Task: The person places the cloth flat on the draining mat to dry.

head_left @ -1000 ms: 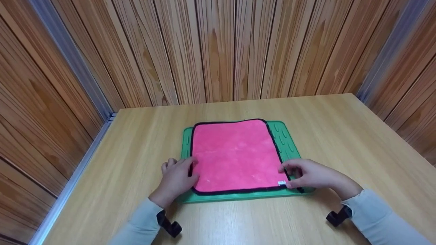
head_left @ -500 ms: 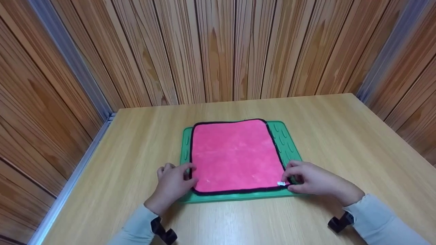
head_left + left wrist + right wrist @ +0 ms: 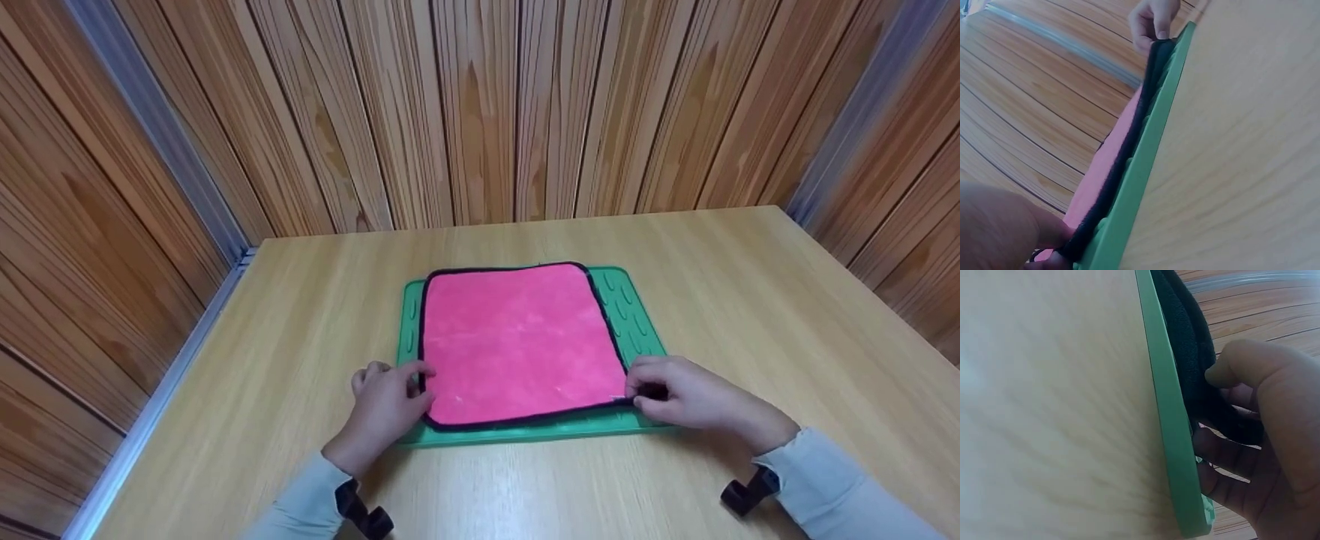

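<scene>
A square pink cloth (image 3: 517,337) with black edging lies over a green mat (image 3: 628,315) that has raised oval bumps. My left hand (image 3: 381,405) pinches the cloth's left edge near its front corner. At the front right corner, my right hand (image 3: 690,394) pinches the cloth between thumb and fingers. That corner is raised off the mat, and the cloth's dark underside (image 3: 1185,343) shows in the right wrist view. Seen from the left wrist, the front black edge (image 3: 1120,154) rises toward the right hand. A small white tag by the right fingers is mostly hidden.
The mat rests on a light wooden table (image 3: 315,300), with table surface on all sides of it. Wood-plank walls (image 3: 480,112) stand behind and at both sides, with metal posts (image 3: 161,120) in the corners.
My right hand has closed on the cloth's front right corner and lifted it slightly, turning the white tag mostly out of sight. The left hand slid a little toward the front along the left edge.
</scene>
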`<state>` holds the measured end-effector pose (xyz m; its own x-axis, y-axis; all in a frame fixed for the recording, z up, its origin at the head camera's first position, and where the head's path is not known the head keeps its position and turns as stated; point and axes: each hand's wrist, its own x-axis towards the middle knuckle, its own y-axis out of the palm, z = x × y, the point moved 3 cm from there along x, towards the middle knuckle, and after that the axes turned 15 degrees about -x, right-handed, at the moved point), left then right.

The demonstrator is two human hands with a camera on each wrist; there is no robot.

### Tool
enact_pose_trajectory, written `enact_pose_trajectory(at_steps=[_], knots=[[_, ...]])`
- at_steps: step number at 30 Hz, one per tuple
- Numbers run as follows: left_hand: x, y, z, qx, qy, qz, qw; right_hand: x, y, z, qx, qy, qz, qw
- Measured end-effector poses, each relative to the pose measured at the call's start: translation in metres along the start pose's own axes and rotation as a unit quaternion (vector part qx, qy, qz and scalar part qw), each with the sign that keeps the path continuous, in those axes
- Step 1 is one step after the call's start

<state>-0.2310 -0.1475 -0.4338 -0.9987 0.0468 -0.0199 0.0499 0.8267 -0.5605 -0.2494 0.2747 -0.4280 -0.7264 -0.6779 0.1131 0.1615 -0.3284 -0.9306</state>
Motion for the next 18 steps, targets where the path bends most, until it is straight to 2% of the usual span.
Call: enact_pose_trajectory(at_steps=[3, 6, 9, 14, 18], knots=[[-0.0015, 0.0003, -0.0012, 0.001, 0.008, 0.0, 1.0, -0.0007, 0.0021, 0.0007, 0.004, -0.025, -0.009, 0.9996], [-0.0031, 0.0027, -0.0033, 0.016, 0.026, -0.001, 0.9995, -0.002, 0.0029, 0.0003, 0.01, -0.032, 0.001, 0.9994], [-0.0046, 0.0046, -0.0053, 0.029, 0.033, 0.0, 0.999, -0.0032, 0.0029, 0.0006, 0.008, -0.021, 0.027, 0.9994], [-0.0078, 0.004, -0.0067, 0.049, 0.029, 0.004, 0.9984, -0.0021, 0.0005, 0.005, 0.002, -0.01, 0.058, 0.9982], [-0.0082, 0.0032, -0.0067, 0.07, 0.031, 0.006, 0.997, -0.0013, -0.003, 0.0044, -0.004, 0.015, 0.091, 0.9958]])
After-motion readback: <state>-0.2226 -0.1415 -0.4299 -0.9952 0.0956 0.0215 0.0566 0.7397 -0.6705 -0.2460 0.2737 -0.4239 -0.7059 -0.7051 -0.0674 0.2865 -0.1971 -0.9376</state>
